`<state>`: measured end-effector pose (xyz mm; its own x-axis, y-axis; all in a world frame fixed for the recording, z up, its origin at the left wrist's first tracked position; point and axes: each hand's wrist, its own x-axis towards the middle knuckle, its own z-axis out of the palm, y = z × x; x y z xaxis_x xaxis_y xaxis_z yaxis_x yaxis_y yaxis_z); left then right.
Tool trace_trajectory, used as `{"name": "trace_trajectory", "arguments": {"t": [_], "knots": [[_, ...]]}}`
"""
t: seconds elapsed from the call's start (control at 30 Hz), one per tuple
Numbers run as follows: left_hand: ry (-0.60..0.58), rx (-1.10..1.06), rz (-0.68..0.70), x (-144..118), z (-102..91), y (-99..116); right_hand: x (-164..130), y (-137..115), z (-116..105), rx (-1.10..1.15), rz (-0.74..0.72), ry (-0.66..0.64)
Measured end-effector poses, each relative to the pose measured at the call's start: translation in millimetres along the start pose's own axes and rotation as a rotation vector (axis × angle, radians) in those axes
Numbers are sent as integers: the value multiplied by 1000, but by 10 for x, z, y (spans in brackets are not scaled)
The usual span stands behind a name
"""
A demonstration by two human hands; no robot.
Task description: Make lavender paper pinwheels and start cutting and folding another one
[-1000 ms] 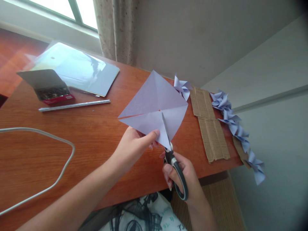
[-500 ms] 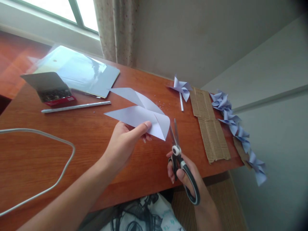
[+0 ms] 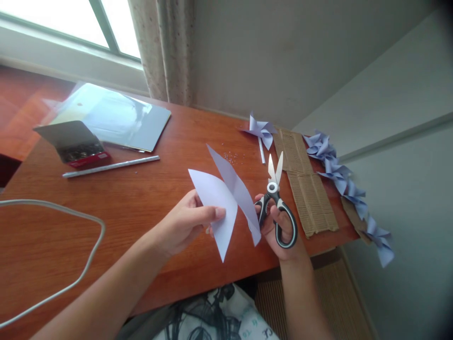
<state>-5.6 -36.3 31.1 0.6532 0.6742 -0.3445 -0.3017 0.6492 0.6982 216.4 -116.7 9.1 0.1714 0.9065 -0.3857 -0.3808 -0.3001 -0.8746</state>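
Between thumb and fingers, my left hand (image 3: 194, 219) pinches a pale lilac sheet of paper (image 3: 217, 198) that has slits cut in it, so its flaps stand apart. My right hand (image 3: 279, 226) grips black-and-white handled scissors (image 3: 272, 187), their blades spread and pointing away from me. The right flap of the paper hangs close to my right fingers; I cannot tell whether they touch it. Both hands are above the brown wooden table (image 3: 148, 208).
A folded paper pinwheel (image 3: 261, 130) on a white stick lies beside corrugated cardboard (image 3: 307, 198). Several pinwheels (image 3: 339, 174) line the right edge. At left are an open small box (image 3: 85, 151), a rolled stick (image 3: 111, 166), plastic-wrapped sheets (image 3: 130, 123) and a white cable (image 3: 99, 241).
The paper has turned in my left hand, its points swinging from leftward to up and down. My right hand has raised the scissors, and their blades have spread wider.
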Motion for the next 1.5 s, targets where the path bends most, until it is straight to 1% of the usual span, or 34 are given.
{"name": "trace_trajectory", "arguments": {"t": [0.1,0.2,0.27,0.37,0.47,0.53,0.63,0.7,0.77,0.83,0.9,1.03,1.1,1.17,1.23,1.33,1.4,1.5], "knots": [[23,-11,-14,15,5,-6,-6,-12,53,-88,-100,62],[57,-29,24,35,43,20,-7,-14,113,-145,-201,137],[52,-74,61,49,66,50,9,-12,150,-151,-247,196],[34,-177,104,73,64,75,52,-12,198,-167,-340,318],[3,-240,134,103,26,42,97,-20,238,-193,-440,447],[-2,-166,148,121,14,-6,122,-25,263,-227,-494,541],[32,124,160,129,51,-86,135,-20,317,-343,-569,660],[-11,296,160,120,98,-135,119,-9,374,-438,-596,684],[-76,358,167,111,138,-179,77,3,449,-497,-599,667],[-79,356,172,110,157,-211,18,12,529,-536,-585,623],[11,337,181,119,158,-227,-42,17,597,-588,-570,591],[266,281,235,146,141,-216,-84,46,649,-630,-555,562],[331,263,262,154,132,-204,-63,77,638,-581,-553,547],[360,255,286,159,121,-192,-41,111,615,-499,-540,504],[385,254,306,161,103,-177,-44,138,581,-410,-513,415],[427,261,338,162,52,-151,-116,161,497,-327,-418,226],[448,264,366,161,9,-136,-200,164,408,-317,-312,119],[469,256,389,160,-45,-120,-343,134,247,-353,-141,5]]}}
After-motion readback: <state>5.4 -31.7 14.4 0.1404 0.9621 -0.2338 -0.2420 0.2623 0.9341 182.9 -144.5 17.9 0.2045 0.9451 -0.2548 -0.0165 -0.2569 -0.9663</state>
